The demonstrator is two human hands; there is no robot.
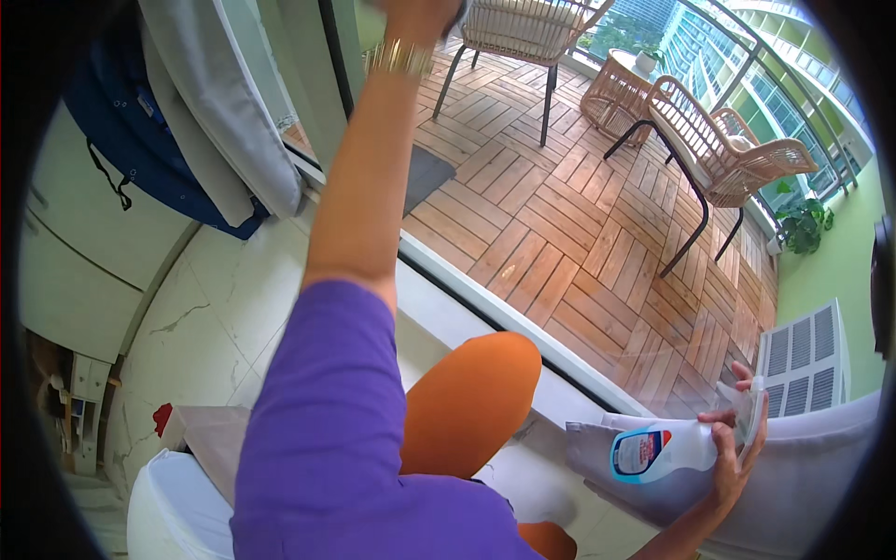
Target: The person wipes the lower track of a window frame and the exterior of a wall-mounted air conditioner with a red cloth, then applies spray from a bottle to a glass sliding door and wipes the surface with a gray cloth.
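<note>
My right hand point(735, 434) is wrapped around the neck and trigger of a white plastic spray bottle point(672, 451), low on the right. The bottle lies tilted on its side in the air, its blue-edged label facing up. Behind it hangs a grey curtain point(805, 476). My left arm reaches far up and forward, with gold bangles at the wrist. My left hand point(420, 17) is blurred and mostly cut off by the top edge; a dark edge shows beside it, and whether it holds anything is hidden.
A door track point(483, 318) separates the marble-look floor point(217, 308) from the wood-tiled balcony point(560, 231). Outside stand rattan chairs point(721, 147), a rattan side table point(616, 91), a dark mat point(427, 175) and a white louvred unit point(805, 360). Another curtain point(231, 98) hangs left.
</note>
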